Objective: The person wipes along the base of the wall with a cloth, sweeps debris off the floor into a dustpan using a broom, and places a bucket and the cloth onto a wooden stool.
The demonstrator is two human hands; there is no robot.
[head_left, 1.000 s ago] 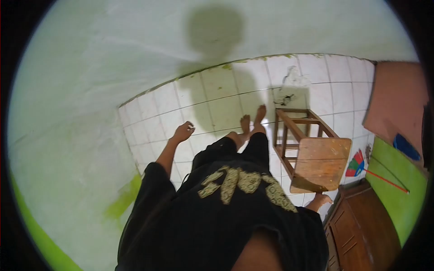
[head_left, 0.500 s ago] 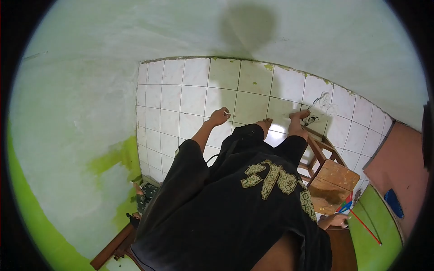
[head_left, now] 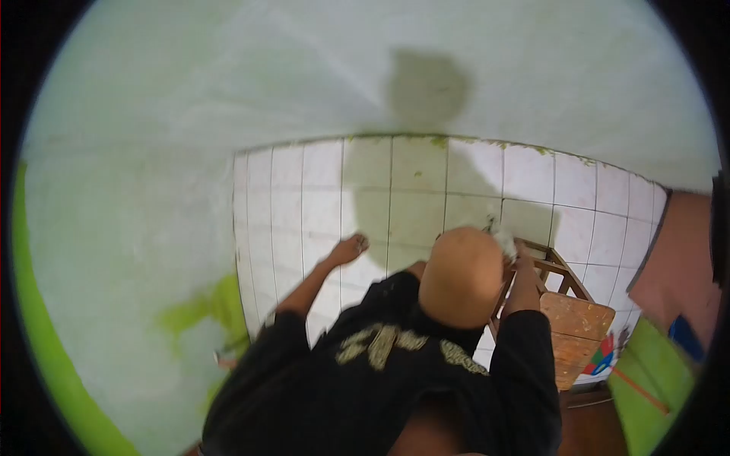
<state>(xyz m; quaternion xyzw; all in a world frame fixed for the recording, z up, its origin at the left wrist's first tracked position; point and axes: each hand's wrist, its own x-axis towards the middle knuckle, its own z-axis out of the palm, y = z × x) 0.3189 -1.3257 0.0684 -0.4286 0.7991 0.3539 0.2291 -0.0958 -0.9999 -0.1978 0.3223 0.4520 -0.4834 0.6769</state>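
- Head view: hiding both feet behind the raised bare knee point(head_left: 460, 277).
- Blurring the right hand point(head_left: 523, 254); reaching down with it on the outer side of that knee, forearm nearly straight.
- Showing a whitish thing point(head_left: 503, 245) just beside the right fingers, between the knee and the frame of the wooden stool point(head_left: 576, 319); not being able to tell whether that grip is grasping it or only lying near.
- Covering part of the stool's frame with the right forearm.
- Holding the left hand point(head_left: 351, 249) out over the tiled floor point(head_left: 304, 209), well apart from the stool, with fingers curled.
- Showing something pale at the left fingertips, too small to make out; not being able to tell whether that grip is clenching anything.
- Cutting off a brown wooden piece point(head_left: 593, 422) at the bottom.
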